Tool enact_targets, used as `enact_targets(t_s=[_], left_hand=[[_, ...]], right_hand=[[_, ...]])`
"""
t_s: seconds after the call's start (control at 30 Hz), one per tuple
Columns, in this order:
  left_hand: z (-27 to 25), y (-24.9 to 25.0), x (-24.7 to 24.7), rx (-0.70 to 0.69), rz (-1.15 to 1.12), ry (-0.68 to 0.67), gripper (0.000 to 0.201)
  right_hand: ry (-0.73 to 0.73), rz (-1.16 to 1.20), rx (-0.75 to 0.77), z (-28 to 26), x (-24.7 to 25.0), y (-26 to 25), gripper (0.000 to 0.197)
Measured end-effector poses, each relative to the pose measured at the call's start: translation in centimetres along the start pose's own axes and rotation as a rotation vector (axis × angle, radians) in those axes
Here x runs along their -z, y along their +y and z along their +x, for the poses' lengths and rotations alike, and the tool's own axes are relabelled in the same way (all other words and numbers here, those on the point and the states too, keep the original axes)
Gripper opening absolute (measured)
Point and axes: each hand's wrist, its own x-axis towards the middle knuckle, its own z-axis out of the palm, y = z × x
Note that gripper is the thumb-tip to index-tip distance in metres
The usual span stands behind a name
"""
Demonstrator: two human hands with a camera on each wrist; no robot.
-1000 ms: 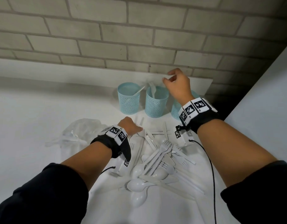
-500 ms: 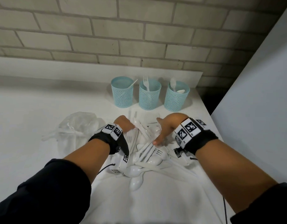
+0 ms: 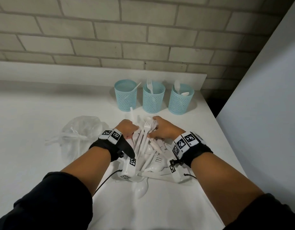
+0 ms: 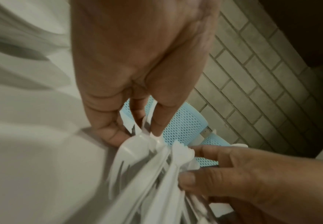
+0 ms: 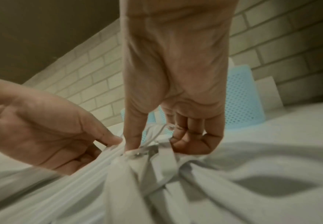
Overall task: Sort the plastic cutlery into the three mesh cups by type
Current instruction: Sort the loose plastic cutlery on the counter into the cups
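Both your left hand (image 3: pixel 126 128) and right hand (image 3: pixel 163 128) pinch into the tangled cutlery pile (image 3: pixel 148 155) just in front of the three mesh cups (image 3: pixel 153 98); interlocked tines could drag extra pieces out, so mixed types may land together

White table (image 3: pixel 35 130) bears three mesh cups (image 3: pixel 153 100) in a row at its rear. Cutlery pile (image 3: pixel 148 151) just in front of the cups; clear plastic bag (image 3: pixel 80 130) left of pile.
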Motion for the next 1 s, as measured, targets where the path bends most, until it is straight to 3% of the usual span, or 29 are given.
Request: enact_targets(t_s=[0.07, 0.27, 0.43, 0.6, 0.7, 0.83, 1.0], left_hand=[[-0.3, -0.1, -0.1, -0.032, -0.121, -0.025, 0.01], [-1.7, 1.2, 0.2, -0.177, -0.329, -0.066, 0.021], [-0.6, 2.0, 0.7, -0.248, -0.321, -0.05, 0.024], [-0.7, 2.9, 0.6, -0.366, -0.384, -0.092, 0.044], [-1.2, 3.3, 0.2, -0.456, -0.488, -0.143, 0.036], [-0.9, 3.0, -0.5, -0.439, -0.581, -0.083, 0.035], [-1.3, 3.3, -0.6, -0.418, -0.677, -0.04, 0.033]], right_hand=[[0.049, 0.168, 0.022, 0.2, -0.5, -0.1, 0.084], [0.137, 0.415, 0.056, 1.1, -0.9, -1.3, 0.071], [0.115, 0.618, 0.094, 1.1, -0.2, -2.6, 0.07], [0.27, 0.623, 0.181, 1.3, 0.3, -3.5, 0.076], [0.368, 0.617, 0.199, 1.5, 0.5, -3.6, 0.071], [0.419, 0.654, 0.181, 1.4, 0.2, -3.5, 0.057], [0.324, 0.896, 0.142, 0.7, -0.1, -3.3, 0.03]])
